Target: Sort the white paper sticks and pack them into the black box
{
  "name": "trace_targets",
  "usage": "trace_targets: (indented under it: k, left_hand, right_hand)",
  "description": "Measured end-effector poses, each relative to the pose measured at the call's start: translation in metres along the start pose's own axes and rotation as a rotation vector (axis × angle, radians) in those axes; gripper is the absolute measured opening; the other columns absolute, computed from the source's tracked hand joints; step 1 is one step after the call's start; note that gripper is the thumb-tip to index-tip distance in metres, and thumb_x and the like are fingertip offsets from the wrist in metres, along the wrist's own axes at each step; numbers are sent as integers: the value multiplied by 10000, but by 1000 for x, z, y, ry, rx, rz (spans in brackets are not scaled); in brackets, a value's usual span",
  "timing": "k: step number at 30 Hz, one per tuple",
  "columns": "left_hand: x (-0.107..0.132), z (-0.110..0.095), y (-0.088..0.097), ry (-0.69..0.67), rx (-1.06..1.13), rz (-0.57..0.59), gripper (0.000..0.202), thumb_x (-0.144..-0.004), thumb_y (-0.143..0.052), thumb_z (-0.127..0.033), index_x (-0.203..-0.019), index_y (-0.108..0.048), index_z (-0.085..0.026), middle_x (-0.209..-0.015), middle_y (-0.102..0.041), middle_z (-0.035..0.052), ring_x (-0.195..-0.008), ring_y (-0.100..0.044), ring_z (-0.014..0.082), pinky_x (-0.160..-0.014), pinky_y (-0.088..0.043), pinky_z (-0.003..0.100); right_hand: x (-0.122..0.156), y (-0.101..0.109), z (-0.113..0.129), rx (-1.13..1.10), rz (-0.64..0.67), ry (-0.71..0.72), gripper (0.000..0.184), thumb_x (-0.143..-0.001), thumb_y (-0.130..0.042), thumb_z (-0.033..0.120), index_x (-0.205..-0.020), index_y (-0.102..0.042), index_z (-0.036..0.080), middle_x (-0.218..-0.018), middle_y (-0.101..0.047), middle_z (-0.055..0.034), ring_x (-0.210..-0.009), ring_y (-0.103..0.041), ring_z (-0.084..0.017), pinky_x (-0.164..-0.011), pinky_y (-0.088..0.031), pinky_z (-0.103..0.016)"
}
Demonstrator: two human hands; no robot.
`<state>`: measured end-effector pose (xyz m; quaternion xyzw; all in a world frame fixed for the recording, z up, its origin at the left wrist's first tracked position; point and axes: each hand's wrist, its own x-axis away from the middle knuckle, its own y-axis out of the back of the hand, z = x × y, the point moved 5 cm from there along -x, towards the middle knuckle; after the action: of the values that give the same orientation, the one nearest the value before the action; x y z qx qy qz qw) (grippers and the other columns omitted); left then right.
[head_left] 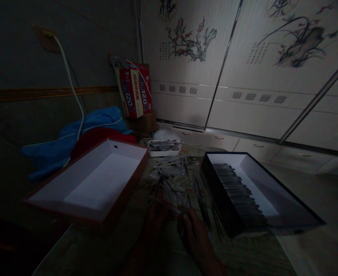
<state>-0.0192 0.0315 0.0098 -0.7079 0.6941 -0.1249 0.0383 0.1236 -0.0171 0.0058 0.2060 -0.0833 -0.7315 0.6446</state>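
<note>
In the dim light, my left hand (156,214) is closed, fingers pinched around a thin clear pen tube (166,204). The tube slants down toward my right hand (194,232), whose curled fingers close at its right end. Exactly how the fingertips meet it is too dark to see. Just beyond my hands lies a loose pile of clear tubes (171,170), mixed with dark slim sticks like pen refills (204,209). To the right, a black box (219,195) holds a row of pens (238,188) laid side by side along its left part.
At left stands an open red box (91,191) with a white inside. A white tray (164,153) with bagged pieces sits at the table's far end. Behind are a blue cloth (100,119), a red carton (134,92), a white cable (68,73) and cabinet doors (183,103).
</note>
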Motion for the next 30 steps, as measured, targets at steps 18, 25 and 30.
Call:
trace_targets:
  k: [18, 25, 30]
  left_hand:
    - [0, 5, -2, 6, -2, 51, 273, -626, -679, -421, -687, -610, -165, -618, -659, 13, -586, -605, 176, -618, -486, 299]
    - [0, 4, 1, -30, -28, 22, 242, -659, -660, -399, -693, -618, -163, -634, -657, 7, -610, -597, 163, -632, -475, 279]
    - [0, 6, 0, -12, -33, 56, 204, -681, -649, -359, -706, -617, -158, -647, -668, 17, -600, -607, 169, -624, -489, 293]
  right_hand:
    - [3, -1, -6, -68, -80, 18, 413, -879, -337, 535, -764, -578, 220, -625, -579, -18, -560, -546, -146, -517, -436, -231]
    - [-1, -5, -2, -45, 7, 13, 359, -916, -310, 439, -717, -503, 213, -592, -513, 21, -530, -498, -117, -525, -399, -207]
    - [1, -2, -4, -23, -24, 12, 384, -917, -303, 433, -684, -521, 219, -586, -544, 4, -520, -526, -128, -493, -407, -205]
